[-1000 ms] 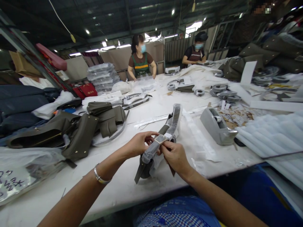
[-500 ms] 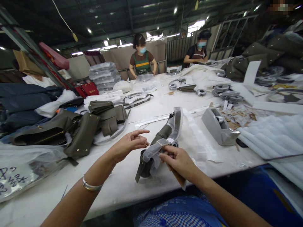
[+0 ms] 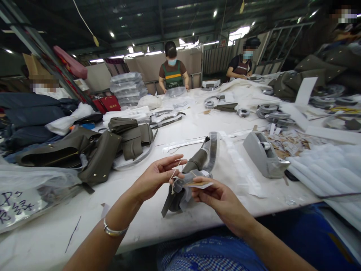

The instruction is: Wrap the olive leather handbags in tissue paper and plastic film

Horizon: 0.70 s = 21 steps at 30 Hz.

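Note:
My left hand pinches a thin white string between thumb and fingers, its loop standing up. In my right hand is a small white and tan hang tag, held nearly flat with its edge towards the left hand. Beneath both hands lies a dark olive leather bag piece, rolled up. A strap wrapped in clear plastic curves up at its far end. My fingers and the tag hide part of the bundle's near end.
Olive bags lie on the left, beside a marked plastic bag. On the right stand a grey tape dispenser and a stack of white foam sheets. Coiled straps lie farther back. Two people in masks work across the table.
My right hand has raised and turned the tag from hanging down to nearly flat above the bundle. The left hand has moved slightly right, and the string now shows in its fingers.

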Motion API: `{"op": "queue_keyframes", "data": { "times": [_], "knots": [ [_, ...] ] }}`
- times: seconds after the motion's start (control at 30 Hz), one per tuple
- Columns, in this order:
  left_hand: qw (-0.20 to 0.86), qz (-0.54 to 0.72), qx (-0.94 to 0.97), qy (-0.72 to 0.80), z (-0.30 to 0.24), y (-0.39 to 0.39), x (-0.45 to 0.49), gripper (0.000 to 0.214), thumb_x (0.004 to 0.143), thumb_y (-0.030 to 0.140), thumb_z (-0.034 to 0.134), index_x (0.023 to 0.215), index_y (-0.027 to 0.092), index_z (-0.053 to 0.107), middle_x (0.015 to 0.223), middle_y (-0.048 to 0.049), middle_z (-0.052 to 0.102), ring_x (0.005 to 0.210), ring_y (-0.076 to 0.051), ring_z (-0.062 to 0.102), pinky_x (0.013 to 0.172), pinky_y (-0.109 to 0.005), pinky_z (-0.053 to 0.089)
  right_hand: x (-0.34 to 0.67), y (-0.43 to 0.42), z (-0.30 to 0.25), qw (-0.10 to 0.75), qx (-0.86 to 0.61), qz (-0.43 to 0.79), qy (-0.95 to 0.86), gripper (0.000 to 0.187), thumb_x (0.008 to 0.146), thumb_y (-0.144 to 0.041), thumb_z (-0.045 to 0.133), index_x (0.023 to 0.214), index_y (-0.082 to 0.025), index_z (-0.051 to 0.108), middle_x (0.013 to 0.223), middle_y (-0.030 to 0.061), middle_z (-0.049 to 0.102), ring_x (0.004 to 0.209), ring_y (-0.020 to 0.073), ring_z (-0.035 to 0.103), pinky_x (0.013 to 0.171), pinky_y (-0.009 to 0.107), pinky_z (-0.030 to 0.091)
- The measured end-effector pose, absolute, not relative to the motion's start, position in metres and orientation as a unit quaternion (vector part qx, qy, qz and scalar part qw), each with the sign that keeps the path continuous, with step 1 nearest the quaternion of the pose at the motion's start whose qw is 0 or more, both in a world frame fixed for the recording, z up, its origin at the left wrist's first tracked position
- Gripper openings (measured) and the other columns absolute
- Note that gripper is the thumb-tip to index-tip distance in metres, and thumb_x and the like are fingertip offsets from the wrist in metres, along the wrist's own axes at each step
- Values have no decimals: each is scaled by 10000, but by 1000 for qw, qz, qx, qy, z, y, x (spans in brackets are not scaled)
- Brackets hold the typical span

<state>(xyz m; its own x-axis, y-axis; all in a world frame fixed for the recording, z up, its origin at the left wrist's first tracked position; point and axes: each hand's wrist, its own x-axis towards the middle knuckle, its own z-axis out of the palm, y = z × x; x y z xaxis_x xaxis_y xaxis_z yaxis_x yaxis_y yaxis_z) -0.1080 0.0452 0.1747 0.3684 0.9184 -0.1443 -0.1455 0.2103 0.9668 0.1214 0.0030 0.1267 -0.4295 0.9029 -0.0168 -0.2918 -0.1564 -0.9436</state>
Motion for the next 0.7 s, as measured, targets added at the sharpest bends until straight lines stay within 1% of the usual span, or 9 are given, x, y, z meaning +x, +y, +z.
{"op": "queue_keyframes", "data": {
  "times": [0.07, 0.13, 0.17, 0.23, 0.3, 0.4, 0.47, 0.6, 0.7],
  "knots": [
    [651, 400, 513, 391, 174, 46, -107, 511, 762, 240, 823, 1248, 262, 664, 1352, -129, 627, 1011, -210, 695, 756, -243, 537, 119, 7, 129, 463, -335, 584, -576, 238, 845, -358, 740, 1076, -301, 725, 1009, 29, 716, 958, 200, 655, 892, 343, 514],
    [641, 410, 527, 378, 174, 45, -106, 522, 746, 238, 838, 1239, 241, 666, 1258, -125, 687, 1096, -237, 672, 894, -312, 529, 116, 13, 133, 494, -355, 467, -642, 116, 878, -341, 702, 973, -309, 761, 977, 27, 682, 935, 192, 631, 866, 327, 502],
    [638, 415, 531, 372, 175, 45, -105, 529, 742, 249, 843, 1239, 233, 664, 1216, -123, 709, 1112, -243, 667, 939, -341, 516, 115, 16, 135, 506, -359, 424, -660, 106, 899, -337, 674, 936, -304, 768, 971, 31, 662, 927, 189, 619, 847, 318, 498],
    [631, 424, 537, 365, 177, 43, -103, 546, 740, 289, 846, 1248, 229, 655, 1169, -118, 729, 1108, -247, 671, 981, -377, 499, 113, 22, 139, 509, -361, 386, -680, 134, 930, -320, 628, 929, -287, 759, 971, 36, 644, 908, 184, 610, 805, 306, 495],
    [627, 427, 544, 359, 181, 40, -100, 569, 746, 319, 841, 1272, 238, 637, 1164, -112, 733, 1102, -248, 676, 996, -389, 492, 111, 27, 142, 487, -353, 374, -706, 144, 947, -297, 598, 940, -268, 739, 923, 32, 657, 859, 180, 612, 758, 300, 488],
    [603, 409, 582, 361, 191, 34, -93, 597, 761, 315, 823, 1313, 251, 605, 1177, -104, 727, 1106, -261, 674, 957, -390, 517, 108, 33, 148, 447, -348, 347, -748, 156, 956, -271, 580, 911, -247, 727, 804, 16, 659, 757, 169, 603, 701, 295, 469],
    [518, 394, 647, 398, 200, 29, -87, 544, 764, 289, 814, 1277, 258, 638, 1183, -87, 726, 1103, -262, 670, 955, -383, 517, 106, 36, 152, 432, -348, 334, -762, 154, 949, -274, 590, 893, -236, 728, 802, 21, 663, 758, 173, 610, 707, 298, 470],
    [257, 345, 786, 445, 214, 17, -78, 358, 851, 178, 694, 1185, 306, 704, 1141, -27, 734, 1069, -217, 658, 960, -324, 492, 105, 38, 158, 431, -314, 381, -755, 117, 935, -279, 615, 963, -242, 723, 891, 22, 682, 853, 179, 627, 786, 301, 488],
    [169, 325, 820, 439, 215, 9, -80, 391, 907, 169, 619, 1263, 327, 655, 1170, -21, 715, 1057, -194, 652, 930, -288, 493, 109, 37, 155, 440, -295, 468, -708, 167, 922, -315, 641, 1058, -259, 721, 929, 18, 652, 831, 158, 602, 746, 277, 498]
  ]
}}
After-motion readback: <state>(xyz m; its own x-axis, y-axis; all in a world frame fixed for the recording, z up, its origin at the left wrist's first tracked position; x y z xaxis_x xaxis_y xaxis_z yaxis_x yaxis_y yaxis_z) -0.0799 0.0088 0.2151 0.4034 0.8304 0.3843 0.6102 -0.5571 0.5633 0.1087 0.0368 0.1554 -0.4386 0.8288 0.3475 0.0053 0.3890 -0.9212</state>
